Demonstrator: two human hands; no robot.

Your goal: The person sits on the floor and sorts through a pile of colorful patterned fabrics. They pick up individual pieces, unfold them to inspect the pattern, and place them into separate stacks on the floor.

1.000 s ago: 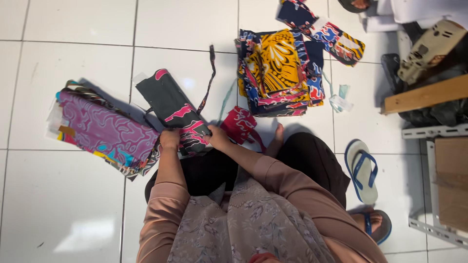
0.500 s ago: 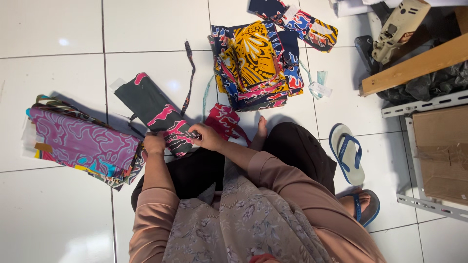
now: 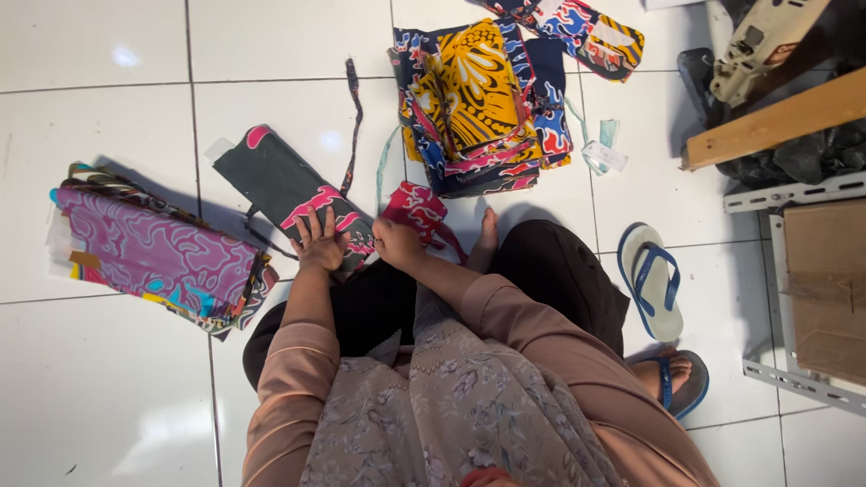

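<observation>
Dark patterned cloth (image 3: 289,194) lies under left hand (image 3: 317,242), right hand (image 3: 395,243) beside.

Both hands on dark patterned cloth (image 3: 289,189), white tiled floor (image 3: 108,379).

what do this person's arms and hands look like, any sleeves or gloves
Both arms wear long, plain dusty-pink sleeves that end at the wrists. The left hand and right hand are bare: no gloves, and no rings, watch or bracelets that I can make out. A grey floral patterned scarf drapes between the arms.
</observation>
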